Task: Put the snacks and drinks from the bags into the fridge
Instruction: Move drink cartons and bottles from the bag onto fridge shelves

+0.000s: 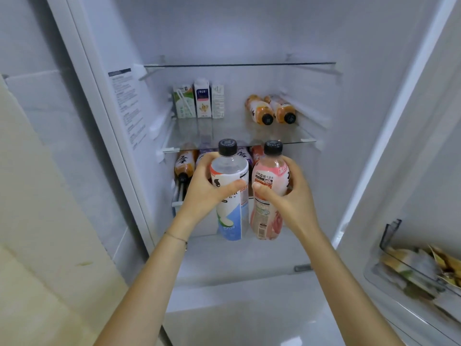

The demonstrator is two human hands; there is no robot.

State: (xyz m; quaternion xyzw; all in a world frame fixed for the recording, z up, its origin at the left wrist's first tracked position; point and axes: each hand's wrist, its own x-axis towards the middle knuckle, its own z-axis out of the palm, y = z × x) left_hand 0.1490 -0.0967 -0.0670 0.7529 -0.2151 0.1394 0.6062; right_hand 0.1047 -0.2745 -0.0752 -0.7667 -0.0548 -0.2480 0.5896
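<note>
Two bottles are held upright side by side at the centre of the frame, in front of the open fridge (249, 33), one in each hand. The left hand (204, 196) grips a white-and-blue bottle (230, 221), thumb across the label and fingers curled round the back. The right hand (294, 198) grips a pink bottle (264, 216) the same way. Both bottles have black caps, which sit level with the front edge of the middle shelf (224, 136). The two bottles stand just beside each other, nearly touching. A thin bracelet (177, 237) circles the left wrist.

Inside the fridge two glass shelves show. The upper shelf (239, 64) carries nothing visible. On the middle shelf three cartons (202, 99) stand in a row at the back, centre-left of the frame. Two orange bottles (259, 109) lie on their sides at the right end of that shelf, black caps facing out and touching each other.

Under the middle shelf more bottles lie on their sides: one orange lying bottle (184, 164) at the left, and purple and red ones behind the hands. At least three seem to lie there, but the hands and held bottles hide too much for a sure count.

At the lower right of the frame one door bin (389, 236) holds a heap of snack packets (424, 265). A printed sticker (127, 106) is on the fridge's inner wall, upper left of centre.
</note>
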